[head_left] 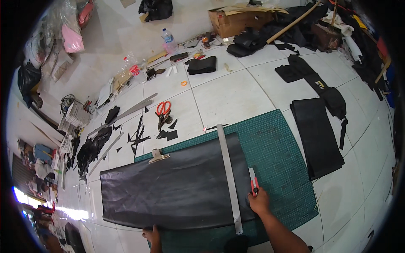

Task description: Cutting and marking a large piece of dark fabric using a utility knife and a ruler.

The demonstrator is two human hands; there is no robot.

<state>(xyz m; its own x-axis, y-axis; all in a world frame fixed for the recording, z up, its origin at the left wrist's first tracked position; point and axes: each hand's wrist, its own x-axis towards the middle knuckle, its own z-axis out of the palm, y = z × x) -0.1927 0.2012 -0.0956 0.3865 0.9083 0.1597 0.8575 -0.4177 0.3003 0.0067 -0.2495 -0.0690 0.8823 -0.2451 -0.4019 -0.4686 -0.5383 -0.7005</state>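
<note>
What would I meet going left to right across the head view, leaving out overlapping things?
Loose pile of black scraps → left hand → long, flat steel ruler → red-and-white box cutter → folded black rectangular sheet.

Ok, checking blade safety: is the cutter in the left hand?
No, the right hand is gripping the cutter.

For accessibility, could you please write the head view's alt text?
The right hand holds a cutter beside a ruler across a black sheet partly on a green mat; the left hand is at the sheet's near edge.
</note>
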